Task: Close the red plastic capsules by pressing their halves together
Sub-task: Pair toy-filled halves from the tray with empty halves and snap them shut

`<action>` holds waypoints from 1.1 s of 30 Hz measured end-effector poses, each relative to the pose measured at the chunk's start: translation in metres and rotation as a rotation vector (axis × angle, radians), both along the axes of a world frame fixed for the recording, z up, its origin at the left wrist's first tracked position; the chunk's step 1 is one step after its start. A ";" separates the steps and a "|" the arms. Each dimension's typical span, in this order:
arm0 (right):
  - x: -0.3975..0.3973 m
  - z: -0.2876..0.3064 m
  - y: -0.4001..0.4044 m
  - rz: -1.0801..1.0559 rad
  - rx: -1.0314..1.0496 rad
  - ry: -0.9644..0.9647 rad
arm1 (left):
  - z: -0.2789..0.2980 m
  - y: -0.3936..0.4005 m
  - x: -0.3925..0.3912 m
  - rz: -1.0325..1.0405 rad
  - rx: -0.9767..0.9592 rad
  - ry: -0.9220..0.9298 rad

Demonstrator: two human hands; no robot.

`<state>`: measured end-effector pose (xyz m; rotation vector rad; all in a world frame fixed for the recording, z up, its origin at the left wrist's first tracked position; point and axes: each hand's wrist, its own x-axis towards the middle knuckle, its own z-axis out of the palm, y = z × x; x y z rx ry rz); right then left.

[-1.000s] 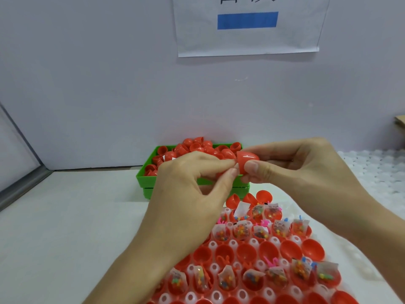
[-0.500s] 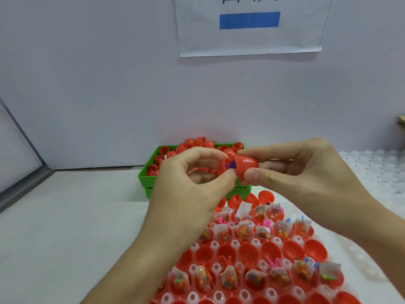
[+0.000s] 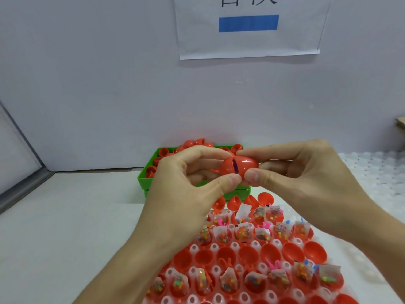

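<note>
1. Hands meet in mid-air above the table (image 3: 65, 216): the left hand (image 3: 186, 194) and the right hand (image 3: 306, 183) each pinch one end of a single red capsule (image 3: 238, 166) between thumb and curled fingers.
2. That capsule is smooth, glossy plastic, egg-shaped, lying sideways; its two halves are close but not fully joined, and a thin dark purple strip shows in the seam between them.
3. Below the hands, at the near right of the table, sits a translucent white tray (image 3: 235, 245) moulded with round knobs between its cups.
4. Open red half-shells (image 3: 247, 253) rest in those cups, rounded and shiny like small bowls. Many hold little crinkled clear packets (image 3: 242, 232) of multicoloured beads; a few hold thin pink or red plastic bits whose shape I cannot make out; some in the middle row look bare.
5. Farther back, near the wall, a green rectangular plastic bin (image 3: 149, 178) with straight sides is heaped with loose red capsule halves (image 3: 197, 143); it seems to sit on a second green bin.
6. At the far right lies a pale, bumpy sheet of the same knobbed material (image 3: 377, 170).
7. On the matte grey wall hangs a white paper sheet (image 3: 247, 40) with a solid blue rectangle printed on it.
</note>
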<state>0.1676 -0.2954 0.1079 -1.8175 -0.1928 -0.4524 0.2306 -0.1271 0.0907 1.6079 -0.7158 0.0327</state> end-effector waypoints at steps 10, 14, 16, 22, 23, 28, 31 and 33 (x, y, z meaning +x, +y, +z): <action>0.002 -0.002 -0.005 0.078 0.098 -0.019 | -0.002 -0.001 0.001 -0.057 -0.005 -0.017; 0.003 -0.003 -0.005 0.052 0.106 -0.023 | -0.001 0.000 0.001 -0.055 0.012 -0.076; 0.004 -0.004 -0.004 0.039 0.113 -0.019 | 0.000 -0.001 0.000 -0.026 0.010 -0.106; 0.003 -0.002 -0.003 0.031 0.132 -0.008 | -0.001 -0.001 -0.001 -0.009 -0.001 -0.140; 0.003 -0.002 -0.002 0.033 0.128 -0.005 | -0.002 -0.001 -0.001 -0.012 0.008 -0.145; 0.001 0.000 -0.001 0.053 0.131 0.004 | -0.001 -0.002 -0.004 0.027 0.071 -0.228; 0.000 0.000 -0.001 0.052 0.134 0.005 | -0.001 -0.005 -0.006 0.081 0.079 -0.267; 0.000 0.000 0.000 0.057 0.137 0.001 | -0.003 -0.007 -0.008 0.109 0.082 -0.289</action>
